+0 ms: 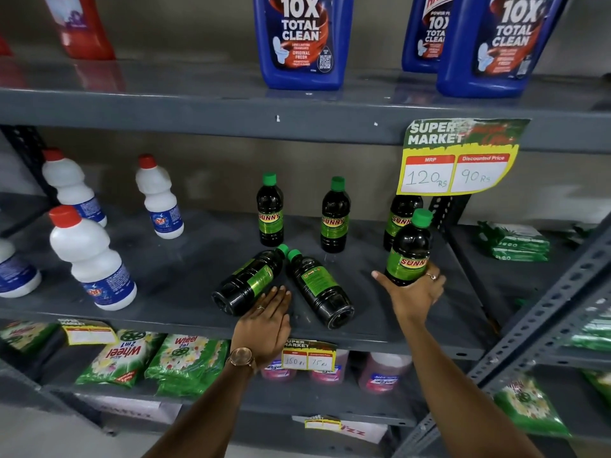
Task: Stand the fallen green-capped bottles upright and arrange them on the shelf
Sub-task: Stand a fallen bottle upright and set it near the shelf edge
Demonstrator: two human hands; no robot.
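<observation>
Soft, even indoor light falls across the grey metal shelf (165, 269), leaving faint reflections on the upper shelf (198, 77) beneath the blue cleaner bottles (302, 41). Wide-angle distortion bends uprights at the frame's edges; lower corners look slightly soft.

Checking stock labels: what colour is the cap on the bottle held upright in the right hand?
Green, on the dark plastic bottle; head view.

You've got dark bottles (270, 211), green caps, green-yellow labels, red lettering | grey shelf (185, 259) | white bottles (94, 259), red caps, blue labels | blue jugs (302, 41) up top | yellow-green price tag (459, 157), red-edged white boxes
</observation>
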